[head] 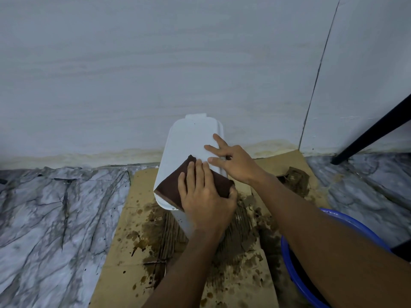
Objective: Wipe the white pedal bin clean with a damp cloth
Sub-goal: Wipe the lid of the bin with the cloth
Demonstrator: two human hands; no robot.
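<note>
Splattered brown cardboard [124,218] is bearing the white plastic pedal bin [189,138]; I am pressing the dark brown cloth [175,185] on its lid, left hand [206,198] flat, right hand [235,163] spread, steadying; speckled front probably waiting

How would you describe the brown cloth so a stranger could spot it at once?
Start at the cardboard sheet on the marble floor by the wall; a white pedal bin stands on it. On its lid lies the brown cloth, pressed under the left hand. It is the only dark fabric on that white lid.
</note>
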